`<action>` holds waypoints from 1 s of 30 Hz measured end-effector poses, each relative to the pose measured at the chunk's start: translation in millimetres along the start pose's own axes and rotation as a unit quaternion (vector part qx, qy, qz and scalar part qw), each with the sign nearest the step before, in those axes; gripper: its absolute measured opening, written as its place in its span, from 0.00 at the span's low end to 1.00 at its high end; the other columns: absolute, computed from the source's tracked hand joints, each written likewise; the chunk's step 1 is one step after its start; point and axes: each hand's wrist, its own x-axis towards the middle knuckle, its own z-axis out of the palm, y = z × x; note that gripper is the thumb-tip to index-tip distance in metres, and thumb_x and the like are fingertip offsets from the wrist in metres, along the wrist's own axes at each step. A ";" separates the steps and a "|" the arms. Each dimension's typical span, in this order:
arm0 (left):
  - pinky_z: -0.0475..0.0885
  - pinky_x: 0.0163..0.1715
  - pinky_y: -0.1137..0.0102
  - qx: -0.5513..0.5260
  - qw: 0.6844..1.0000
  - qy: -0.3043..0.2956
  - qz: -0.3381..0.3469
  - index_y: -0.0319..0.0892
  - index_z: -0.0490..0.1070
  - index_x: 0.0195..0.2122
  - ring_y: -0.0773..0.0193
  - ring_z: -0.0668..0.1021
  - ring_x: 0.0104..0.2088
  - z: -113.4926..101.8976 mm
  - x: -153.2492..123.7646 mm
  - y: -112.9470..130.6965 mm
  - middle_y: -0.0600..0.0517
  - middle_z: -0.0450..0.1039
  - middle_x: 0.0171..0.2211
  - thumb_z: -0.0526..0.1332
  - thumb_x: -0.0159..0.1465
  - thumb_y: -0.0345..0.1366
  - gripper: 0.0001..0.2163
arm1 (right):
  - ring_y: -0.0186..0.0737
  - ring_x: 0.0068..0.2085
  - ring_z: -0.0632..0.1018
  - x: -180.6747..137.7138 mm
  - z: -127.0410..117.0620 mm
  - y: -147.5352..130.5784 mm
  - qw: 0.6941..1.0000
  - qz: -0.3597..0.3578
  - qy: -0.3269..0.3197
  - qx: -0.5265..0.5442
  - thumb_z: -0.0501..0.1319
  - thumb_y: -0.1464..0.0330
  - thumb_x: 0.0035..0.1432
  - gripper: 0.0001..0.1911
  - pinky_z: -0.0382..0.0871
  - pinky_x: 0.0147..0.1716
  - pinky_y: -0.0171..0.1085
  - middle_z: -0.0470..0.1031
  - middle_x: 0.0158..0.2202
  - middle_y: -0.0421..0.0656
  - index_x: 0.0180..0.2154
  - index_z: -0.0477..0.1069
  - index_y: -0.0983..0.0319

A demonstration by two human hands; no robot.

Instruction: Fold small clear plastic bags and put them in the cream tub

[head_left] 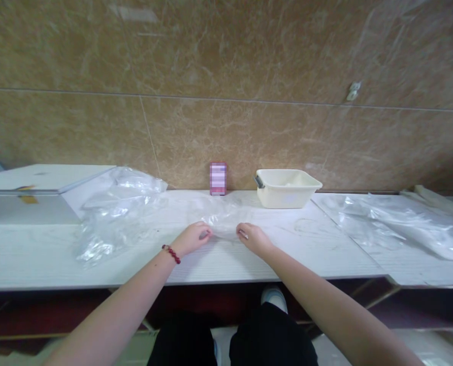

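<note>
A clear plastic bag (222,211) lies on the white table between my hands and a little beyond them. My left hand (194,237), with a red bead bracelet at the wrist, pinches the bag's near left edge. At the near right edge, the fingers of my right hand (254,238) are closed on the same bag. The film between the two hands looks stretched out, though its exact outline is hard to see. Behind it a phone-sized pink-edged thing (218,179) with a blurred face stands against the wall.
A cream plastic bin (287,195) with a grey handle stands by the wall to the right. On the left are a white box (28,208) and a heap of clear plastic bags (112,229). More plastic bags (397,218) lie far right. The table's front edge (226,280) runs below my forearms.
</note>
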 end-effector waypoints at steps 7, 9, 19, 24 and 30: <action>0.51 0.49 0.57 0.092 0.990 -0.082 -0.062 0.46 0.70 0.36 0.61 0.69 0.42 -9.6 -27.5 26.8 0.51 0.70 0.39 0.47 0.59 0.38 0.12 | 0.33 0.35 0.70 -29.9 -15.4 -20.4 0.995 0.002 -0.095 -0.036 0.52 0.71 0.50 0.07 0.58 0.37 0.33 0.71 0.31 0.42 0.31 0.67 0.62; 0.45 0.50 0.51 0.121 0.985 -0.087 -0.090 0.48 0.67 0.41 0.57 0.66 0.46 -12.1 -32.2 35.7 0.50 0.67 0.44 0.50 0.57 0.43 0.14 | 0.36 0.37 0.70 -33.0 -25.5 -24.9 0.993 -0.010 -0.112 -0.034 0.53 0.69 0.50 0.08 0.55 0.41 0.38 0.71 0.33 0.42 0.32 0.68 0.61; 0.41 0.50 0.48 0.128 0.986 -0.074 -0.074 0.46 0.52 0.54 0.50 0.53 0.55 30.5 -21.6 105.2 0.45 0.52 0.55 0.40 0.56 0.54 0.28 | 0.32 0.55 0.55 12.1 -21.3 -29.3 0.967 -0.135 -0.179 0.122 0.41 0.65 0.58 0.21 0.51 0.50 0.34 0.61 0.51 0.45 0.51 0.57 0.65; 0.38 0.46 0.42 0.125 0.981 -0.098 -0.114 0.53 0.55 0.52 0.47 0.53 0.55 40.8 -23.8 109.0 0.45 0.53 0.55 0.37 0.55 0.56 0.27 | 0.34 0.57 0.50 28.6 5.2 -18.7 0.951 -0.150 -0.265 0.046 0.40 0.63 0.58 0.22 0.40 0.54 0.41 0.53 0.56 0.40 0.54 0.51 0.58; 0.36 0.45 0.41 0.107 0.980 -0.112 -0.123 0.58 0.50 0.54 0.47 0.48 0.56 37.9 -24.3 106.8 0.48 0.46 0.57 0.36 0.54 0.57 0.27 | 0.40 0.58 0.45 49.4 10.6 14.5 0.952 -0.143 -0.260 -0.072 0.41 0.56 0.56 0.25 0.32 0.53 0.47 0.42 0.59 0.39 0.55 0.46 0.53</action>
